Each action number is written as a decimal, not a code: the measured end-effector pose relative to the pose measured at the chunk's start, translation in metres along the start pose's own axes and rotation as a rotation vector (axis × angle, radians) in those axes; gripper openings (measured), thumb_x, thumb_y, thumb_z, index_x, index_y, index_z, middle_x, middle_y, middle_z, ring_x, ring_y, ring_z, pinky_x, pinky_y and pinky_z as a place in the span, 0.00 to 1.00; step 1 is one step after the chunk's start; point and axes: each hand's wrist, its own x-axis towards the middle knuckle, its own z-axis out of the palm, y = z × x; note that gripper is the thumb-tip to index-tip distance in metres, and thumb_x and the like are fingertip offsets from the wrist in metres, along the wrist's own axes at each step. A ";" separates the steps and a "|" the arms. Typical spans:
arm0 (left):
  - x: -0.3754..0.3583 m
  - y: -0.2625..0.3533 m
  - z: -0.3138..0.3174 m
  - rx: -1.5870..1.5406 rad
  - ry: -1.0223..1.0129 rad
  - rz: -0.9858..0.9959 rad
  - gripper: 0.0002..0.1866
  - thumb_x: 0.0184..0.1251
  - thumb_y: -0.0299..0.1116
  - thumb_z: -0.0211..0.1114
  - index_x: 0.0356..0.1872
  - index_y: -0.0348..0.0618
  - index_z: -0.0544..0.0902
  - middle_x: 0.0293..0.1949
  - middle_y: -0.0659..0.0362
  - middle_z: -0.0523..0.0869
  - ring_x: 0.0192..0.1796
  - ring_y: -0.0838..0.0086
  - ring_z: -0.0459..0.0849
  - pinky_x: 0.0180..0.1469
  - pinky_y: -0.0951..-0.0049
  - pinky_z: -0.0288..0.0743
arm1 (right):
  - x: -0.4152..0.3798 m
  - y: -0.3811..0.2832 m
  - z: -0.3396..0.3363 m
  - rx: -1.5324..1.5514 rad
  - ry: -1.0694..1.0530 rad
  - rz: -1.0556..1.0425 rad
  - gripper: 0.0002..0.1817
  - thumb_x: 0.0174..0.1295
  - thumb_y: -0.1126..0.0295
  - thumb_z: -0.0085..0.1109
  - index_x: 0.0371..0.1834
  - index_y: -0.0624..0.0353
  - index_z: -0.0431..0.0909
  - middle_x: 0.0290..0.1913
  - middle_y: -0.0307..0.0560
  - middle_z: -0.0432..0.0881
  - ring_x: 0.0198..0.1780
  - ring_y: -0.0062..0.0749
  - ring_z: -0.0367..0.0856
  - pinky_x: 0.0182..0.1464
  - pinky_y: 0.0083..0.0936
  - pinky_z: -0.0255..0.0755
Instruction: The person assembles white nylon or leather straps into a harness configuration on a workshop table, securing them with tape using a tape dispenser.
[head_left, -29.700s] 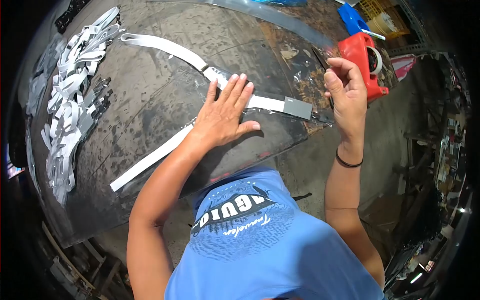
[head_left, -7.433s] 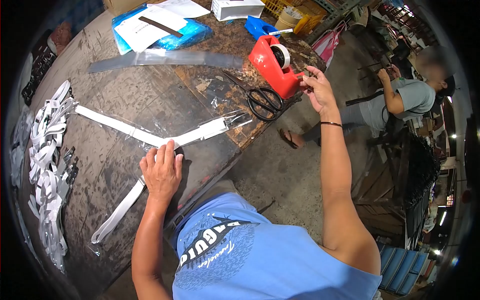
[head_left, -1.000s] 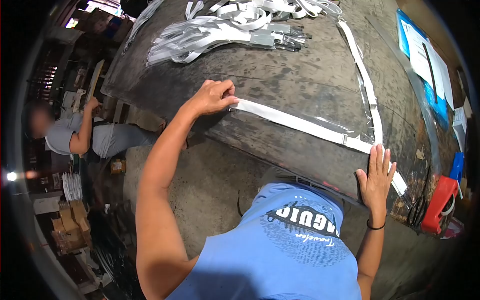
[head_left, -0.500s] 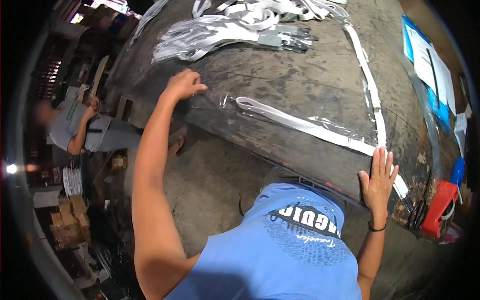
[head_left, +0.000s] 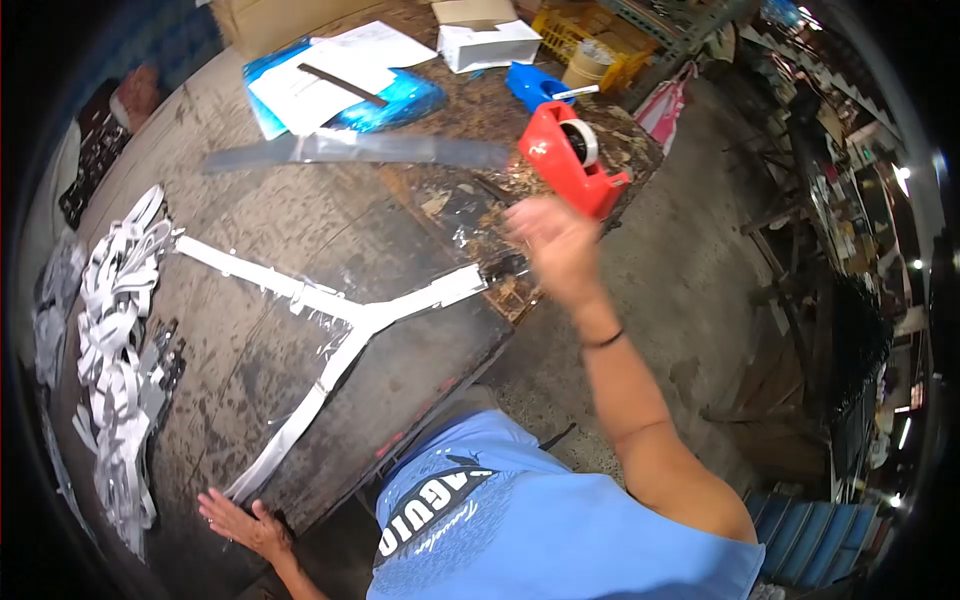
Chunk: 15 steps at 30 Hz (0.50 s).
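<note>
The right hand (head_left: 552,240) hangs in the air over the near right corner of the worn table (head_left: 300,200), blurred, so whether its fingers are spread or curled cannot be told; nothing shows in its grasp. It sits just in front of the red tape dispenser (head_left: 572,160), which stands at the table's right edge with its roll of tape on top. Under and just left of the hand lies the right end of the white strap (head_left: 345,320), sealed in a clear plastic sleeve. The strap forms a Y shape: one arm runs up-left toward the heap of bagged straps (head_left: 115,330), one runs right toward the raised hand, and the long leg runs down to the near left corner.

At that corner the left hand (head_left: 240,522) lies flat with its fingers spread, pressing on the table by the lower tip of the strap and its plastic; it grasps nothing.

Beyond the dispenser sit a blue tape dispenser (head_left: 535,85), a white box (head_left: 488,42) and a roll of brown tape (head_left: 590,62). Further left, papers rest on a blue plastic bag (head_left: 385,95), and a long clear plastic strip (head_left: 360,150) lies across the table between them and the strap. The person's blue shirt (head_left: 540,520) fills the bottom of the view, hiding the table's near edge.
</note>
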 end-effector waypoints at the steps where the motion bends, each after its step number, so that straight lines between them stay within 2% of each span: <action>1: 0.000 -0.001 0.003 -0.011 0.005 0.012 0.45 0.72 0.71 0.34 0.78 0.46 0.56 0.79 0.51 0.52 0.81 0.52 0.45 0.77 0.46 0.36 | 0.021 0.003 -0.033 -0.105 0.209 0.093 0.06 0.65 0.71 0.62 0.33 0.60 0.85 0.32 0.46 0.87 0.33 0.27 0.84 0.39 0.26 0.77; 2: -0.001 -0.003 0.005 -0.017 0.005 -0.035 0.45 0.72 0.71 0.33 0.78 0.46 0.56 0.79 0.51 0.52 0.81 0.52 0.45 0.78 0.46 0.36 | 0.044 0.019 -0.071 -0.303 0.320 0.125 0.09 0.66 0.68 0.62 0.32 0.62 0.84 0.30 0.45 0.86 0.31 0.24 0.81 0.36 0.25 0.75; 3: -0.002 -0.006 0.006 -0.020 0.002 -0.083 0.44 0.72 0.70 0.33 0.78 0.47 0.56 0.79 0.52 0.52 0.81 0.53 0.45 0.78 0.46 0.35 | 0.063 0.052 -0.110 -0.436 0.320 0.232 0.11 0.65 0.63 0.63 0.35 0.61 0.85 0.29 0.45 0.84 0.31 0.24 0.79 0.35 0.26 0.73; 5: -0.002 -0.009 0.008 0.010 0.012 -0.062 0.43 0.73 0.69 0.33 0.78 0.47 0.57 0.79 0.53 0.53 0.81 0.53 0.46 0.78 0.45 0.36 | 0.080 0.099 -0.153 -0.534 0.132 0.132 0.11 0.65 0.63 0.63 0.35 0.61 0.82 0.27 0.33 0.79 0.24 0.17 0.69 0.27 0.21 0.65; 6: -0.001 -0.010 0.008 0.025 0.009 -0.063 0.42 0.74 0.68 0.34 0.77 0.47 0.57 0.79 0.53 0.54 0.80 0.53 0.47 0.78 0.45 0.38 | 0.084 0.094 -0.155 -0.537 0.137 0.131 0.11 0.65 0.63 0.63 0.35 0.61 0.82 0.27 0.33 0.79 0.24 0.17 0.69 0.27 0.21 0.65; 8: -0.002 -0.010 0.009 0.035 0.004 -0.062 0.41 0.75 0.67 0.34 0.77 0.47 0.57 0.79 0.53 0.54 0.80 0.53 0.47 0.77 0.45 0.39 | 0.091 0.084 -0.155 -0.239 -0.111 0.656 0.11 0.64 0.61 0.63 0.32 0.57 0.82 0.26 0.31 0.77 0.24 0.15 0.66 0.25 0.20 0.60; 9: -0.001 -0.008 0.006 0.035 0.003 -0.069 0.40 0.76 0.66 0.35 0.77 0.47 0.58 0.78 0.52 0.56 0.80 0.52 0.48 0.77 0.45 0.40 | 0.096 0.083 -0.153 -0.241 -0.108 0.655 0.11 0.64 0.61 0.63 0.32 0.57 0.82 0.26 0.31 0.77 0.24 0.15 0.66 0.25 0.20 0.60; 11: 0.000 -0.004 0.004 0.034 0.005 -0.067 0.39 0.76 0.65 0.35 0.77 0.47 0.58 0.78 0.52 0.57 0.80 0.52 0.49 0.77 0.45 0.41 | 0.103 0.083 -0.150 -0.244 -0.281 0.661 0.09 0.63 0.62 0.63 0.31 0.55 0.81 0.26 0.30 0.76 0.25 0.14 0.65 0.26 0.18 0.58; 13: 0.001 -0.004 0.002 0.037 0.014 -0.064 0.38 0.77 0.64 0.36 0.76 0.46 0.59 0.77 0.52 0.59 0.79 0.51 0.50 0.77 0.44 0.41 | 0.110 0.086 -0.151 -0.251 -0.289 0.662 0.09 0.63 0.64 0.63 0.32 0.57 0.81 0.26 0.31 0.76 0.27 0.15 0.68 0.27 0.19 0.61; 15: 0.001 -0.007 0.003 0.021 0.010 -0.061 0.39 0.76 0.64 0.37 0.76 0.45 0.59 0.77 0.51 0.59 0.80 0.51 0.50 0.77 0.44 0.41 | 0.111 0.089 -0.149 -0.315 -0.217 0.486 0.09 0.62 0.65 0.64 0.31 0.59 0.80 0.26 0.32 0.77 0.27 0.17 0.70 0.28 0.20 0.63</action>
